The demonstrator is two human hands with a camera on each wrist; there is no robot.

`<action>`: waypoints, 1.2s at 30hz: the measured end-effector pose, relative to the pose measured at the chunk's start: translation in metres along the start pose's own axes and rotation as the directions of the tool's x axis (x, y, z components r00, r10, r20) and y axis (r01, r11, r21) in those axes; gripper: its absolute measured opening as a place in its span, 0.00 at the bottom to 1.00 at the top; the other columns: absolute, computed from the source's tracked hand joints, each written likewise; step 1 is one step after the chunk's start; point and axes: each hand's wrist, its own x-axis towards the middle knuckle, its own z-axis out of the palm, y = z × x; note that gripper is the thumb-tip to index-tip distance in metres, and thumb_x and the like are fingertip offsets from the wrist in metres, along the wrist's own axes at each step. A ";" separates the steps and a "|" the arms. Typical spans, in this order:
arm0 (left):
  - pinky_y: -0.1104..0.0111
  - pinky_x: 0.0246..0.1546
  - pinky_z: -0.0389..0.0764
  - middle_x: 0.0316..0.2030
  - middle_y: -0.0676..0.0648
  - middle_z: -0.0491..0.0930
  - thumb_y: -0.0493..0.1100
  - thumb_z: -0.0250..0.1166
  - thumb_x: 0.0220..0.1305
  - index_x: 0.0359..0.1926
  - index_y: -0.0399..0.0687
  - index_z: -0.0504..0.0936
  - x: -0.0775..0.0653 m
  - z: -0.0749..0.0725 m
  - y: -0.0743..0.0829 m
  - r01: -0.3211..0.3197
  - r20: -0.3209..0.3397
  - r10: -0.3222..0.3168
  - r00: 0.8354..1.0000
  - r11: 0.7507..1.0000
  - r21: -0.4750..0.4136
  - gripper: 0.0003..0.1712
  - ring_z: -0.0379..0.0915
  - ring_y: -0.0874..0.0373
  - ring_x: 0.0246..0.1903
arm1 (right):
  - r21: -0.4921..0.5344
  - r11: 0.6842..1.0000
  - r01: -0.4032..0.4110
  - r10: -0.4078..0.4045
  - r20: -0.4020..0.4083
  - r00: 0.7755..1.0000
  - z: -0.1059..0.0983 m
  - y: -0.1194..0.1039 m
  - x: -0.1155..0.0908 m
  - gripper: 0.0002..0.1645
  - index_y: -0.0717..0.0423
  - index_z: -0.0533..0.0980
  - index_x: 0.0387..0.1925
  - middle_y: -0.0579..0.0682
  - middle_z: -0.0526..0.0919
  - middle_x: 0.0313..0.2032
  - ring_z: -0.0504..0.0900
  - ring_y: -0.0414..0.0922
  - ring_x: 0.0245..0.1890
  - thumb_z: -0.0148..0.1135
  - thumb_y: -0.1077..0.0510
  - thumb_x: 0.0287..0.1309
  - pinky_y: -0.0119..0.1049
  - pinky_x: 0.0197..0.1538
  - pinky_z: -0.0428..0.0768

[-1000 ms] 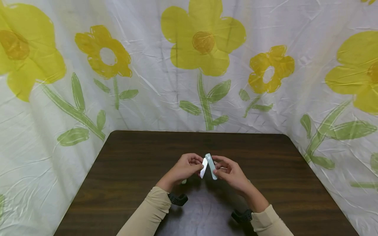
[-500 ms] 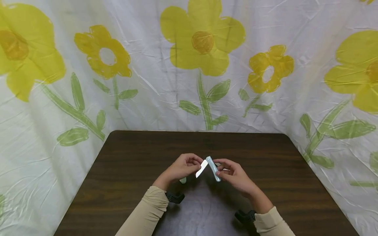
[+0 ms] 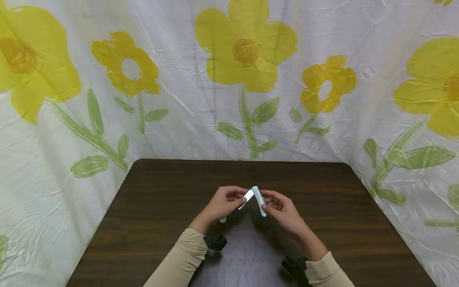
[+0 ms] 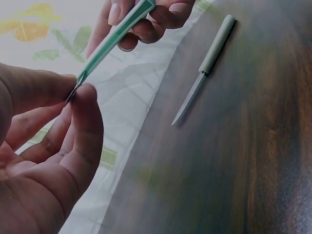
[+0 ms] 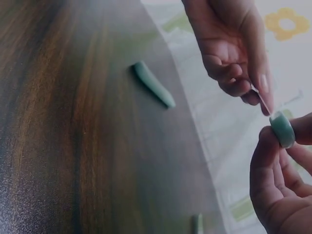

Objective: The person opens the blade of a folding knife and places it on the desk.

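A folding knife with a pale green handle (image 3: pixel 259 202) is held above the table, its blade (image 3: pixel 248 195) swung partly out to the left. My right hand (image 3: pixel 281 209) grips the handle between thumb and fingers. With thumb and forefinger my left hand (image 3: pixel 226 203) pinches the blade, as the left wrist view also shows; those fingers hide part of the blade. Below, on the tabletop, lies a small knife (image 4: pixel 217 46) with a pale green handle and a bare, thin blade. In the head view only a bit of green (image 3: pixel 222 220) shows beneath my left hand.
The dark wood-grain table (image 3: pixel 161 187) has rounded far corners. A white curtain (image 3: pixel 190 119) with yellow flowers hangs behind it and at both sides. In the right wrist view a curved green object (image 5: pixel 153 84) lies on the table, and another green end (image 5: pixel 197 224) shows at the bottom.
The blade has swung further from the handle, its tip moving left and up. The knife dipped slightly, then rose again. Both hands have shifted only a little.
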 end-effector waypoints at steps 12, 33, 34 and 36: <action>0.74 0.33 0.81 0.43 0.29 0.87 0.30 0.68 0.69 0.57 0.29 0.85 -0.002 -0.003 -0.001 -0.006 0.033 0.005 0.999 1.000 0.012 0.16 0.82 0.63 0.33 | -0.016 1.000 0.006 -0.005 0.068 0.998 -0.003 0.004 -0.002 0.28 0.62 0.73 0.72 0.65 0.79 0.50 0.87 0.42 0.42 0.63 0.64 0.74 0.36 0.44 0.87; 0.73 0.37 0.85 0.44 0.30 0.87 0.28 0.68 0.69 0.55 0.27 0.86 -0.007 -0.021 0.003 -0.047 0.245 0.029 0.969 0.997 0.067 0.15 0.84 0.64 0.35 | -0.069 0.995 0.070 -0.041 0.358 0.933 -0.033 0.000 -0.006 0.28 0.61 0.71 0.74 0.63 0.79 0.52 0.85 0.44 0.45 0.60 0.63 0.77 0.37 0.46 0.87; 0.73 0.38 0.85 0.45 0.30 0.88 0.28 0.68 0.69 0.55 0.27 0.86 -0.007 -0.024 0.003 -0.051 0.277 0.028 0.960 0.996 0.075 0.15 0.84 0.64 0.35 | -0.072 0.994 0.086 -0.051 0.393 0.918 -0.035 0.000 -0.006 0.28 0.60 0.71 0.75 0.65 0.79 0.52 0.84 0.43 0.45 0.59 0.63 0.77 0.37 0.47 0.87; 0.72 0.39 0.86 0.46 0.32 0.88 0.28 0.68 0.70 0.55 0.29 0.86 -0.007 -0.028 0.005 -0.055 0.332 0.022 0.943 0.994 0.090 0.15 0.85 0.64 0.36 | -0.063 0.992 0.106 -0.065 0.465 0.883 -0.040 -0.001 -0.006 0.28 0.60 0.70 0.75 0.71 0.79 0.54 0.84 0.40 0.45 0.57 0.64 0.78 0.35 0.48 0.86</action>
